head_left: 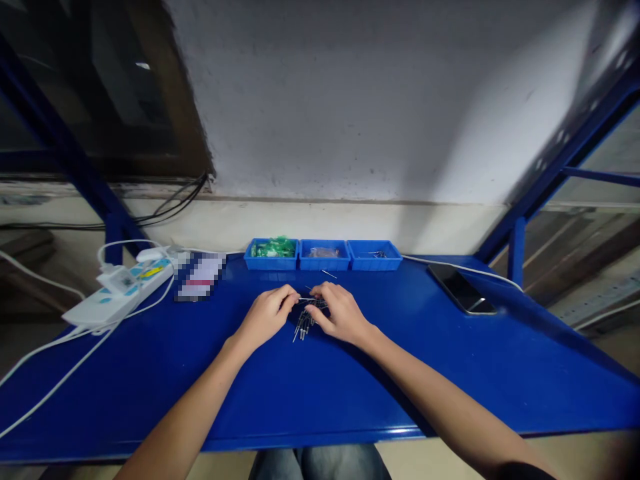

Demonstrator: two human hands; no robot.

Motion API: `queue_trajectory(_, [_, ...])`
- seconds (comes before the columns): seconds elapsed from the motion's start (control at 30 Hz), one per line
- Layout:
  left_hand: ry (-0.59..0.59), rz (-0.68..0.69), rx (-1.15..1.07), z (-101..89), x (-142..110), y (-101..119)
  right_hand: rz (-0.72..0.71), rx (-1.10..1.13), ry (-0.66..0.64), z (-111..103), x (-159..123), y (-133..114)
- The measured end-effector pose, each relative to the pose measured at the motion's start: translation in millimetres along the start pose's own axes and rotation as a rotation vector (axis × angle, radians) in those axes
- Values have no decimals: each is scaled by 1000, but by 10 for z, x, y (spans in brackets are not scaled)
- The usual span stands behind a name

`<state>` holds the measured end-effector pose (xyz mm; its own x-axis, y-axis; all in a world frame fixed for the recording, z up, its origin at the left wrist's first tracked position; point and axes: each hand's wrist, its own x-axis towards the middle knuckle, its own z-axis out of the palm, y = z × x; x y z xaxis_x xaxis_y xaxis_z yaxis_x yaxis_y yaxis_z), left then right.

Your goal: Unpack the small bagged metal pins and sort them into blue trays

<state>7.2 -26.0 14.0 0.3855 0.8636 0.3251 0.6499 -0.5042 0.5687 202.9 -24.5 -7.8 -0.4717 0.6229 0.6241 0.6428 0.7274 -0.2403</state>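
Both of my hands rest on the blue table (pixel 320 393) near its middle. My left hand (pixel 267 315) has its fingers curled and pinched at the end of a thin metal pin. My right hand (pixel 339 312) is curled too, its fingertips on the other end of the pin, over a small pile of thin dark pins (pixel 304 325) lying between the hands. One loose pin (pixel 329 274) lies a little further back on the table.
Three blue trays stand at the back: one with green parts (pixel 273 253), one with a clear bag (pixel 325 255), one nearly bare (pixel 375 255). A white power strip (pixel 120 293) with cables lies at the left, a dark phone (pixel 463 288) at the right.
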Motion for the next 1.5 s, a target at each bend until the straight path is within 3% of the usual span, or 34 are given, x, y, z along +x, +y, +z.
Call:
queue_trajectory(0.2, [-25, -1, 12, 64, -1, -6, -113, -127, -10, -6, 7, 9])
queue_trajectory(0.27, [-39, -1, 0, 61, 2, -5, -148, -163, 50, -67, 21, 74])
queue_trajectory(0.33, [-64, -16, -4, 63, 5, -11, -149, -186, 190, -190, 39, 205])
queue_trajectory(0.43, [-38, -9, 44, 113, 0, -26, 10, -285, 472, -439, 62, 510])
queue_trajectory(0.5, [2, 14, 95, 190, -17, -25, 233, -414, 540, -574, 54, 730])
queue_trajectory(0.6, [-66, 38, 166, 334, -59, -2, 516, -536, 438, -638, -21, 975])
queue_trajectory(0.67, [-178, 73, 214, 418, -70, 11, 588, -481, 311, -589, -90, 1040])
queue_trajectory(0.8, [-259, 117, 295, 529, 57, -10, 487, -202, 82, -377, -144, 952])
queue_trajectory(1.03, [-371, 195, 316, 744, 722, -83, 410, 37, -152, -56, -110, 748])
queue_trajectory(1.1, [-387, 188, 307, 811, 822, -81, 419, 92, -155, -41, -128, 766])
queue_trajectory(1.2, [-314, 157, 286, 870, 780, -50, 456, 149, -136, -36, -152, 787])
queue_trajectory(1.3, [-291, 129, 260, 852, 560, 28, 489, 175, -99, 14, -159, 734])
queue_trajectory(1.5, [-410, 134, 184, 769, 83, 329, 662, 383, 71, 154, -111, 518])
